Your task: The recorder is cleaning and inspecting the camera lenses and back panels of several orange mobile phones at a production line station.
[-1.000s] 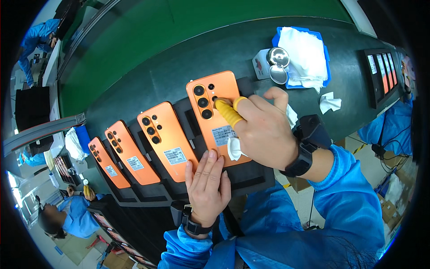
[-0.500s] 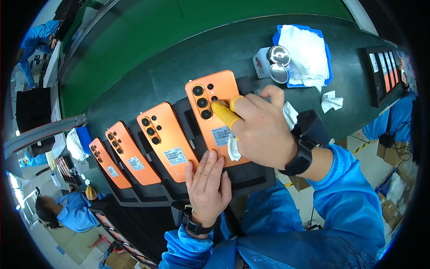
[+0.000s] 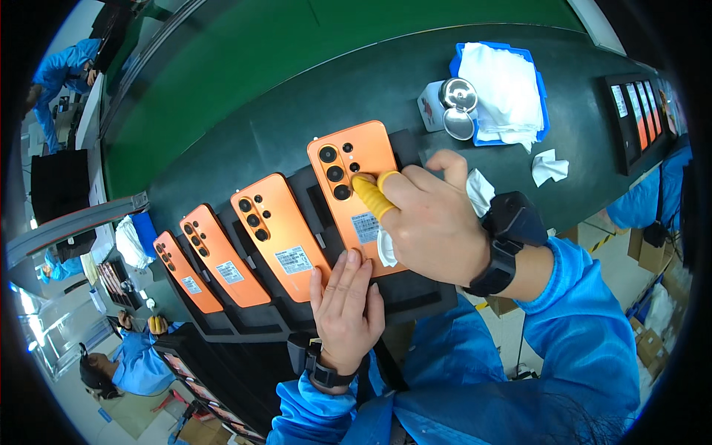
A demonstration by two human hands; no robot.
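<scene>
Four phones would be too many to count, so several orange phones lie back up in a row on a black foam tray [image 3: 415, 293]. The rightmost phone [image 3: 374, 144] sits nearest my hands, its camera lenses at the upper left and a white label lower down. Across its lower end my left hand [image 3: 345, 311] rests with outstretched fingers. My right hand [image 3: 437, 222] is curled over the phone's right side. Yellow finger cots [image 3: 373, 195] cover two fingertips, one pressed beside the lenses. A white wipe [image 3: 386, 248] hangs from under the curled fingers, mostly hidden.
A blue bin [image 3: 543, 96] of white cloths stands at the back beside a bottle with an open metal lid [image 3: 458, 126]. Crumpled wipes [image 3: 549, 167] lie on the green mat. Another phone tray [image 3: 630, 133] is at far right. A person in blue [image 3: 141, 360] is at lower left.
The yellow-capped fingertip has shifted slightly down along the lenses. My left hand keeps its place on the phone. The view has moved a little.
</scene>
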